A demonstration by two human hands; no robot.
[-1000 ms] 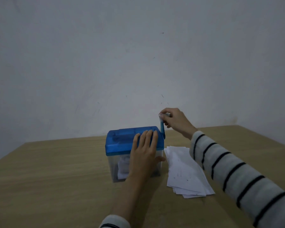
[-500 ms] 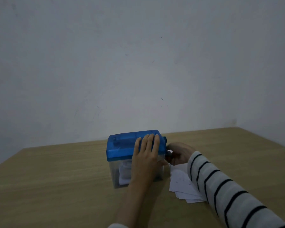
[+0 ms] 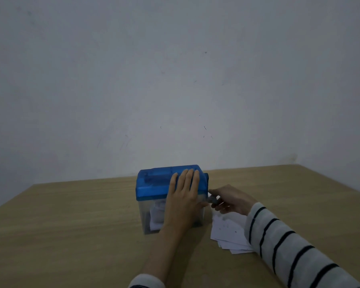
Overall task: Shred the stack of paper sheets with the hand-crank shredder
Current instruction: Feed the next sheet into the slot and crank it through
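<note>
1. A small shredder (image 3: 172, 196) stands upright on a pale wooden surface (image 3: 71, 235), near the middle of the view and towards the far edge, where the surface meets a plain grey-white wall (image 3: 175, 80).
2. The shredder has a blue lid (image 3: 154, 186) set on a clear bin (image 3: 148, 217). Through the clear front, white paper scraps (image 3: 157, 215) show inside the bin.
3. The left hand (image 3: 185, 196) lies flat over the right part of the lid, its fingers straight and close together, pointing away from the person. The palm covers the lid's front edge and part of the bin below it. It presses on the lid and grips nothing.
4. The right hand (image 3: 229, 199) sits just beside the right side of the shredder, low against the bin. Its fingers are curled round a small grey crank knob (image 3: 213, 200), which is blurred.
5. A short blue stub (image 3: 206, 176) of the crank's hub sticks out at the top right of the lid, above the right hand.
6. A loose stack of white sheets (image 3: 229, 231) lies flat on the surface just to the right of the shredder, under the right wrist. The sheets are fanned unevenly, with several corners showing at the near end, and faint dark marks on the top sheet.
7. The right forearm wears a light sleeve with dark stripes (image 3: 289, 246) and crosses over the right edge of the stack. A similar cuff (image 3: 146, 281) shows at the bottom of the view on the left arm.
</note>
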